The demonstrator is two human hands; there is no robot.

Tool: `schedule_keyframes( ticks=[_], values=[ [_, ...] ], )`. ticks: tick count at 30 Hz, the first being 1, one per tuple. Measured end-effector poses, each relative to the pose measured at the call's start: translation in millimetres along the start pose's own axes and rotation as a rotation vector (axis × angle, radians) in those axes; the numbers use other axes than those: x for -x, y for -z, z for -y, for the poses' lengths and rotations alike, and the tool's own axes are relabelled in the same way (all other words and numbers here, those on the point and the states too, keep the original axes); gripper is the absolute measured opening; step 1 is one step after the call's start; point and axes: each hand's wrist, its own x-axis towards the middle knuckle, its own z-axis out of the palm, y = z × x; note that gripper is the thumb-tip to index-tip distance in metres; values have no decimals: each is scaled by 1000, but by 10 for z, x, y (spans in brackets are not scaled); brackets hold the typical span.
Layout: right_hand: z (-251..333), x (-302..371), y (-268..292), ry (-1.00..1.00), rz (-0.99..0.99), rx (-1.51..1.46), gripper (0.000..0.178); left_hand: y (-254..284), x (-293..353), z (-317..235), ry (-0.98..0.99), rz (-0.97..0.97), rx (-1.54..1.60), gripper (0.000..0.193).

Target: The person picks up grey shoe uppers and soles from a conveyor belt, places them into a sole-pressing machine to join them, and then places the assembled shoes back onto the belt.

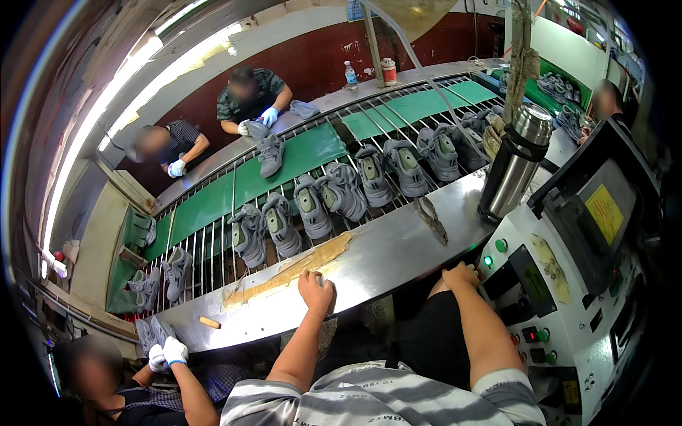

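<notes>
Scanning from the left, I find grey shoes (312,213) lined up on the rack (211,245), beyond the metal bench (398,248). My left hand (314,290) rests on that bench beside a tan strip (312,258), fingers loosely curled, thumb apart. My right hand (462,275) is near the control panel (561,323); its finger state I can't tell.
</notes>
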Motion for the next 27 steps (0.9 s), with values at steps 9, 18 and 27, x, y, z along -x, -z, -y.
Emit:
schedule_keyframes(
  ticks=[9,18,27],
  values=[
    [22,-53,38,-47,21,-14,64,-724,-264,-1019,22,218,458,8],
    [-65,-308,69,-50,118,-15,63,-816,-196,-1132,-151,296,320,6],
    [-24,-241,67,-87,47,14,58,-777,-193,-1153,-157,228,351,6]
  ],
)
